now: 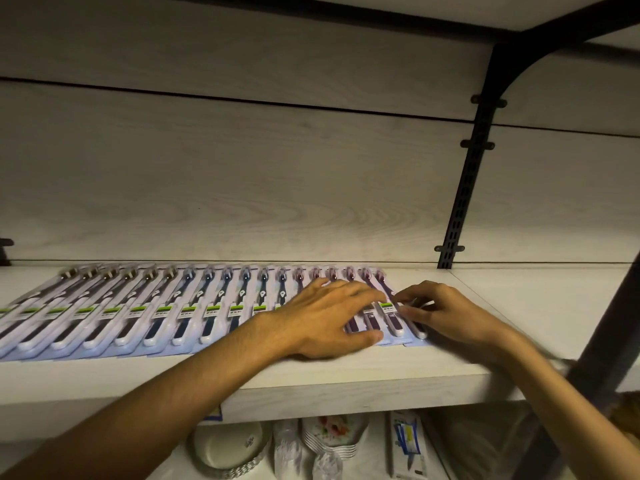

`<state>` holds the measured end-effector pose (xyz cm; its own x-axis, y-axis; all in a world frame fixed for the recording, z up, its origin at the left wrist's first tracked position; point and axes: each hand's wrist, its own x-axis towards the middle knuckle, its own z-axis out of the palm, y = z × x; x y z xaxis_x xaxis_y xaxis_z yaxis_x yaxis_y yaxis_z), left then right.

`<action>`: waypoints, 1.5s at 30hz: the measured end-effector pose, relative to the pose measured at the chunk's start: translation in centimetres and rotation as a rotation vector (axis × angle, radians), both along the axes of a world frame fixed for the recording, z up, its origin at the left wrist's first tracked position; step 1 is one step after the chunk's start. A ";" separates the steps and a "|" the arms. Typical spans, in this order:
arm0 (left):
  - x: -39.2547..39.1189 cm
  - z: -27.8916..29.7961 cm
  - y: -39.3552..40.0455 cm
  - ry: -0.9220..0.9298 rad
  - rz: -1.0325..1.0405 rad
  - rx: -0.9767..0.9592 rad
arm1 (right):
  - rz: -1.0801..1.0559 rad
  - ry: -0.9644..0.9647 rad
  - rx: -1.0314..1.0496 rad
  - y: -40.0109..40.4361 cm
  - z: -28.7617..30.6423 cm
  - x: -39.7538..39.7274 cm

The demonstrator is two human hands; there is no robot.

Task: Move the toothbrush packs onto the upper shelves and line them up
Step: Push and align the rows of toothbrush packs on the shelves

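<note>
Toothbrush packs [194, 306] lie in a row, heads toward the wall
We press our spread left hand [325, 313] on them; right hand [440, 311] pinches the end pack [410, 322]

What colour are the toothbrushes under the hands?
Dark purple toothbrushes, seen in the head view.

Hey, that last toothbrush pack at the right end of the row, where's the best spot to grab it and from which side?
Probably by its near bottom edge, coming from the right. The rightmost toothbrush pack lies flat, its left side overlapped with its neighbour, while the shelf to its right is bare. The right hand already touches that side; the left hand rests flat across nearby packs.
</note>
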<state>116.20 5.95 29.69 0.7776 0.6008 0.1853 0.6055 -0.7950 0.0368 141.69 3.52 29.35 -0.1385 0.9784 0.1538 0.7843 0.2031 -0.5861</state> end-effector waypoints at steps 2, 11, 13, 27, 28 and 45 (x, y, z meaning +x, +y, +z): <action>-1.5 -0.1 0.0 0.036 0.016 -0.003 | 0.016 -0.036 -0.004 0.2 0.1 0.0; -8.1 0.4 -1.0 0.011 0.129 -0.033 | -0.053 -0.044 -0.014 -0.6 -0.2 -0.9; -10.7 1.0 -1.2 -0.018 0.176 -0.019 | -0.070 -0.012 0.009 -1.2 -0.4 -1.4; -30.9 -0.5 -1.5 0.125 0.683 -0.203 | -0.139 -0.119 -0.198 -2.4 -1.2 -7.2; -31.4 -0.7 -1.7 0.125 0.699 -0.231 | -0.130 -0.138 -0.224 -2.5 -1.1 -7.4; -35.0 -1.2 -2.4 -0.106 0.694 -0.098 | -0.160 -0.352 -0.101 -2.6 -0.9 -8.4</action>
<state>81.17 3.57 28.53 0.1902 0.9689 0.1585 0.9603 -0.2172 0.1752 133.25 0.93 28.43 -0.0097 0.9996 0.0260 0.9579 0.0167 -0.2866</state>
